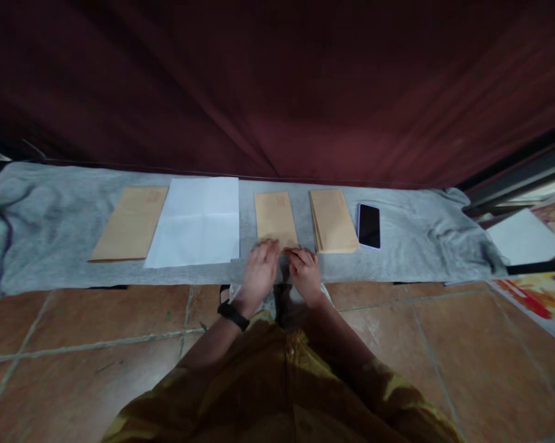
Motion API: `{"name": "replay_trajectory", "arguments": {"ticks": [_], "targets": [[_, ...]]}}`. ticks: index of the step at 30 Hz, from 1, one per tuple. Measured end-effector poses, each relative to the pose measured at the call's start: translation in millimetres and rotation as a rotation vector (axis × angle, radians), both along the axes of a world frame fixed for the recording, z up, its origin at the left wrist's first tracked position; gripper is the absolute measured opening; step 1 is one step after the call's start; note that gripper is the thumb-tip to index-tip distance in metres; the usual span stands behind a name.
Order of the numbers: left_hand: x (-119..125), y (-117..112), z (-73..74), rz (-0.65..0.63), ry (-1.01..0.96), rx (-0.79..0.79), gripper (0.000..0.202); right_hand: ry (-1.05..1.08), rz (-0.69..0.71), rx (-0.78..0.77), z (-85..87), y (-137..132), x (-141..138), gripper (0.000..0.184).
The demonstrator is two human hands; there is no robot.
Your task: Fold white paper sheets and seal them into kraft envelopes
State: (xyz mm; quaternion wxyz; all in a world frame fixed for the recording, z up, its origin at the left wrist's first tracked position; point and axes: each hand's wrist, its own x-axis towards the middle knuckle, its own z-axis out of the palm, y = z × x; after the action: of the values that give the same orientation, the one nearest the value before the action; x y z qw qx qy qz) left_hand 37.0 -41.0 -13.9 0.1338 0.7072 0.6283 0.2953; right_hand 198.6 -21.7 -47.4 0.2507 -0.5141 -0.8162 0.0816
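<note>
At the near side, a mustard-yellow garment (240, 394) is seen above a floor of brown tiles (383, 326). A black wristband (234, 315) is worn on the left wrist. A printed sheet (540, 298) in red and yellow is located at the right, near the floor, and a white sheet (527, 237) is seen just beyond it.

The left hand (260, 266) and the right hand (306, 274) are placed side by side at the near edge of a long surface covered with grey cloth (416, 237). The left fingers are extended, held together and laid on the near end of the middle envelope (276, 215). The right fingers are bent at the near right corner of the same envelope. Whether the paper is pinched by either hand cannot be told.

The middle envelope is laid flat on the cloth, with its long sides running from near to far. To its right, a stack of envelopes (333, 220) is positioned, and a phone (368, 226) is placed just beside the stack, dark screen up. To its left, white paper (198, 221) is spread, followed by a larger brown envelope (132, 223).

The far side is bounded by a dark red curtain (277, 92).
</note>
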Motion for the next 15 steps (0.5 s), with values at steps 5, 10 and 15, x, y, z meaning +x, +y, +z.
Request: {"name": "replay_trajectory", "arguments": {"ticks": [5,10,15], "targets": [[7,-24,-13.3,-0.191,0.243,-0.037,0.054,0.006,0.019,-0.025,2.6,0,2,0.035],[-1,-25,-21.7,-0.236,0.331,-0.052,0.062,0.057,0.16,-0.022,9.5,-3,-6,0.037],[-3,-25,-27.2,-0.239,0.336,-0.04,0.063,0.069,0.205,-0.052,11.7,-8,-11,0.042]]}}
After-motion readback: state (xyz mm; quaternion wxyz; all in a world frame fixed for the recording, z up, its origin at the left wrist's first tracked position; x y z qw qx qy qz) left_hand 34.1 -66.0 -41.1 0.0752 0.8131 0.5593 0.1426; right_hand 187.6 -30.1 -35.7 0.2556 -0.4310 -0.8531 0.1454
